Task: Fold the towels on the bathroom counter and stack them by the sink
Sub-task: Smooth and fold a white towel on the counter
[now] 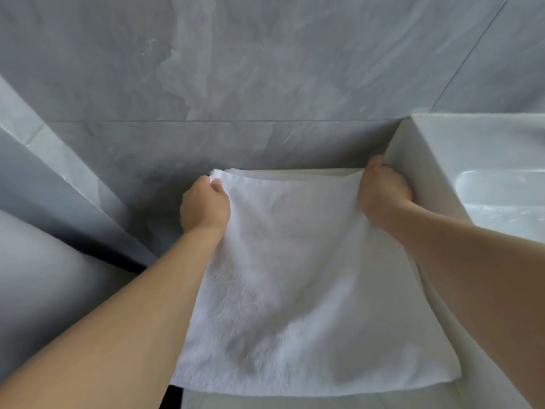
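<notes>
A white towel (pixel 295 276) is spread out flat between my arms, reaching from the back wall to the near counter edge. My left hand (pixel 205 206) pinches its far left corner, with a bit of cloth sticking up above the fingers. My right hand (pixel 382 191) grips the far right corner, close against the side wall of the white sink (pixel 436 172). The towel's near edge lies across the bottom of the view. The counter under the towel is mostly hidden.
Grey marble tiles (pixel 265 84) form the wall right behind the towel. A raised white sink basin (pixel 501 196) stands at the right. A grey angled wall (pixel 59 172) closes in on the left, with a dark gap below it.
</notes>
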{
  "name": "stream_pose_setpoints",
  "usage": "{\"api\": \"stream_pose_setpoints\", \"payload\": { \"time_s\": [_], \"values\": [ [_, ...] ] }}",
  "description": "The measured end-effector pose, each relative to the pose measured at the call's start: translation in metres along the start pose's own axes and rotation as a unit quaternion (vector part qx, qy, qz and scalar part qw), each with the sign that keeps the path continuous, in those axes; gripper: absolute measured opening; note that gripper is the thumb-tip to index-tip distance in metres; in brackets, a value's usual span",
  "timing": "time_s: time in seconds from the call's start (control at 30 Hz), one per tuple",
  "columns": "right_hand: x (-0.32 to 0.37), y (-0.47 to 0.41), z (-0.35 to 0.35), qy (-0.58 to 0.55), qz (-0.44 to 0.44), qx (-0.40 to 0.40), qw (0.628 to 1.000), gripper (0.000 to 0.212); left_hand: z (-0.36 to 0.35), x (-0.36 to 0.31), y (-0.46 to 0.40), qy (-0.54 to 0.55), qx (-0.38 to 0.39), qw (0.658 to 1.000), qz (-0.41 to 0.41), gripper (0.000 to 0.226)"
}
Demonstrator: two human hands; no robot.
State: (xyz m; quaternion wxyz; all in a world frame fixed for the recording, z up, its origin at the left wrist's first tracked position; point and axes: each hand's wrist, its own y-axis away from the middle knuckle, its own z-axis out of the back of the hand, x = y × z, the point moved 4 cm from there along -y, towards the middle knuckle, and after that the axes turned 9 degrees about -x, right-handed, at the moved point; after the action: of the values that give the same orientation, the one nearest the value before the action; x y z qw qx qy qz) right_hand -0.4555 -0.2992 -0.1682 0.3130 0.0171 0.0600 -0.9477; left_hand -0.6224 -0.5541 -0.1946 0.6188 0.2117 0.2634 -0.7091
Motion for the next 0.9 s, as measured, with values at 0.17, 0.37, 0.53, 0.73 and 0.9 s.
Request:
{"api": "stream_pose_setpoints", "payload": {
  "time_s": [0.17,0.37,0.53,0.73,0.9],
  "values": [
    [0.015,-0.009,-0.003,0.162,0.098,0.053,0.980,0.045,-0.010,-0.011,0.005,-0.110,-0.005,0.987,-0.117,0.035],
    [0.012,-0.022,-0.006,0.208,0.151,0.075,0.963,0.044,-0.013,-0.022,-0.005,-0.082,0.001,0.991,-0.104,0.028],
    [0.010,-0.027,-0.007,0.189,0.170,0.074,0.964,0.041,-0.019,-0.022,-0.009,-0.076,0.012,0.993,-0.087,0.028],
    [0.007,-0.026,-0.007,0.152,0.165,0.074,0.972,0.036,-0.020,-0.021,-0.013,0.141,0.079,0.983,-0.082,0.020],
    [0.007,-0.025,-0.012,0.180,0.195,0.094,0.960,0.035,-0.019,-0.023,-0.029,0.161,0.133,0.974,-0.083,0.025]
  ]
}}
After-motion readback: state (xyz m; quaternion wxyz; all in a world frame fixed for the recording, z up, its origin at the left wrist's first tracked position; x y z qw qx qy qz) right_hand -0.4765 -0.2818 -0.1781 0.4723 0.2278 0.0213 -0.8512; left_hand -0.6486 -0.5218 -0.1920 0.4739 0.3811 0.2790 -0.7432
